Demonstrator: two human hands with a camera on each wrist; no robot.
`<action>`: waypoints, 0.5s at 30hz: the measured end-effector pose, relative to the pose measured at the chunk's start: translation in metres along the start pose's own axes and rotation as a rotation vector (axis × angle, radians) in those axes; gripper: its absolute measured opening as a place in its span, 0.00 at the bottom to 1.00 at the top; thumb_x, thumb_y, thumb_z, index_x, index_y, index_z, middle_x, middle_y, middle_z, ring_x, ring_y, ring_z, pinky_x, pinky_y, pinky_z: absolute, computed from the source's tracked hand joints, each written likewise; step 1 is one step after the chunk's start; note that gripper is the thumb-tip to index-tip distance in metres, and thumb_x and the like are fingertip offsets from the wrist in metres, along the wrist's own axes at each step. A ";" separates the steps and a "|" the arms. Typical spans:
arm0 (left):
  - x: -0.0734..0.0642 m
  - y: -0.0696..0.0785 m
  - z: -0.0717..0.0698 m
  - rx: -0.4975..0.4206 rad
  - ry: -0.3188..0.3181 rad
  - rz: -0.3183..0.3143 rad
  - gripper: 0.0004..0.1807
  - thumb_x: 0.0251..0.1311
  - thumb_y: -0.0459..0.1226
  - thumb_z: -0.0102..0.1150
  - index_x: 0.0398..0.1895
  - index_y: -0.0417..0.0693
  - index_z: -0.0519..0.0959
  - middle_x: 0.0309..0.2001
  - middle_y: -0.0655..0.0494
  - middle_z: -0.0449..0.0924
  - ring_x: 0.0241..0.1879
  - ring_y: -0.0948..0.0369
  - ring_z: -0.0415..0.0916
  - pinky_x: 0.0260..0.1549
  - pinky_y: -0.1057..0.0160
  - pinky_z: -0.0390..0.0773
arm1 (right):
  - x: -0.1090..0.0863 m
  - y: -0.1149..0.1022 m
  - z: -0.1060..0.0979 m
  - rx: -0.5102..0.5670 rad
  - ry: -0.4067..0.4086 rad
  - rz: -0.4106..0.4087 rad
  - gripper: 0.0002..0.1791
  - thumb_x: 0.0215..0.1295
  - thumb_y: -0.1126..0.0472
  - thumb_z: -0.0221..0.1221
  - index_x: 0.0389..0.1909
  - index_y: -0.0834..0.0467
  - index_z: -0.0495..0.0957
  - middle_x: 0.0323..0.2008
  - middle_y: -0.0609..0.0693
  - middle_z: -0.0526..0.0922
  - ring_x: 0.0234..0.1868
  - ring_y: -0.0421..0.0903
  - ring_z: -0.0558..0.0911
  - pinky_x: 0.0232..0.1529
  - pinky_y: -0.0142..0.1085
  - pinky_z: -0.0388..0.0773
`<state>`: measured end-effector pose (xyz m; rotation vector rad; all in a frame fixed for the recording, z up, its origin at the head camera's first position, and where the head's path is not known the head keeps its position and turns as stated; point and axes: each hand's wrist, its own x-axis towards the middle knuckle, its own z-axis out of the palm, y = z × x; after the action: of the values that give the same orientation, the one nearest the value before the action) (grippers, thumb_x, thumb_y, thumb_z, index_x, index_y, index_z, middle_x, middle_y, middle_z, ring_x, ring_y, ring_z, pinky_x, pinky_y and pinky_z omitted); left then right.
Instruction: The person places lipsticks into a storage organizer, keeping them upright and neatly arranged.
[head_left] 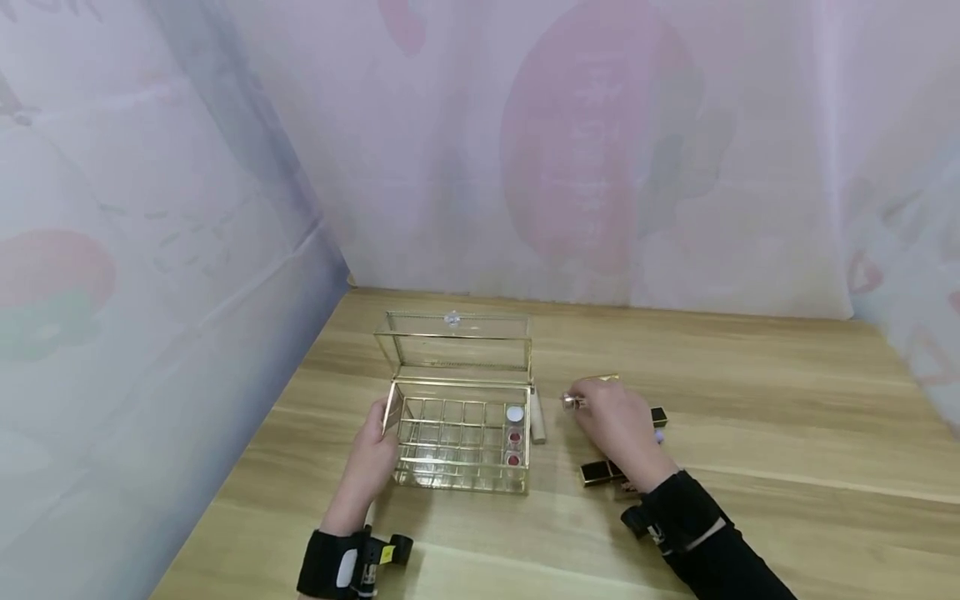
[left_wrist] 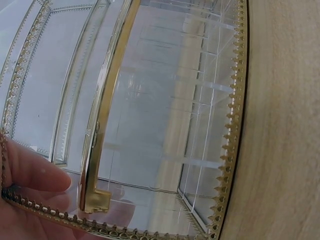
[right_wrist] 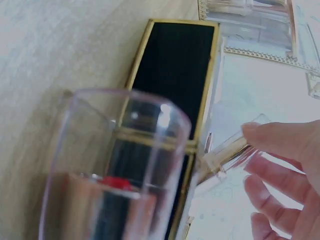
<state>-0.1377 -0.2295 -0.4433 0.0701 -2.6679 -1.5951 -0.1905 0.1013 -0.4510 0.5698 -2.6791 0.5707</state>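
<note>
A gold-edged glass box (head_left: 461,382) with a gridded inside stands with its lid (head_left: 457,336) raised. My left hand (head_left: 372,458) grips its left wall; in the left wrist view the thumb (left_wrist: 42,172) lies at the edge and fingers show blurred through the glass. Several lipsticks, one with a white top (head_left: 514,414), fill the right-hand column of cells. Right of the box, my right hand (head_left: 617,423) pinches a clear and gold lipstick tube (right_wrist: 225,156) between thumb and fingers, its end (head_left: 573,402) pointing toward the box.
A pale tube (head_left: 537,419) lies against the box's right side. Black and gold lipsticks (head_left: 597,473) lie around my right forearm, partly hidden. In the right wrist view, a clear-capped lipstick (right_wrist: 107,210) looms before a black lipstick (right_wrist: 175,65). Printed curtains (head_left: 450,167) surround the wooden table (head_left: 750,400).
</note>
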 end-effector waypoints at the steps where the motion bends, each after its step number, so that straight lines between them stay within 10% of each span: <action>1: -0.001 -0.001 0.000 0.001 0.003 -0.003 0.32 0.54 0.19 0.34 0.66 0.33 0.57 0.66 0.30 0.60 0.65 0.40 0.54 0.64 0.37 0.52 | 0.000 0.000 0.000 0.009 0.000 0.003 0.09 0.47 0.61 0.70 0.33 0.53 0.85 0.30 0.48 0.88 0.28 0.45 0.81 0.17 0.36 0.76; 15: -0.002 0.000 -0.003 0.001 0.008 0.004 0.31 0.55 0.20 0.35 0.66 0.33 0.58 0.66 0.30 0.60 0.65 0.40 0.54 0.65 0.37 0.51 | -0.003 -0.008 -0.007 0.264 0.105 0.097 0.22 0.56 0.59 0.66 0.52 0.58 0.77 0.42 0.53 0.86 0.42 0.47 0.82 0.42 0.46 0.82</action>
<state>-0.1354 -0.2321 -0.4424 0.0707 -2.6614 -1.5895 -0.1821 0.0985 -0.4433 0.4652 -2.5598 0.9635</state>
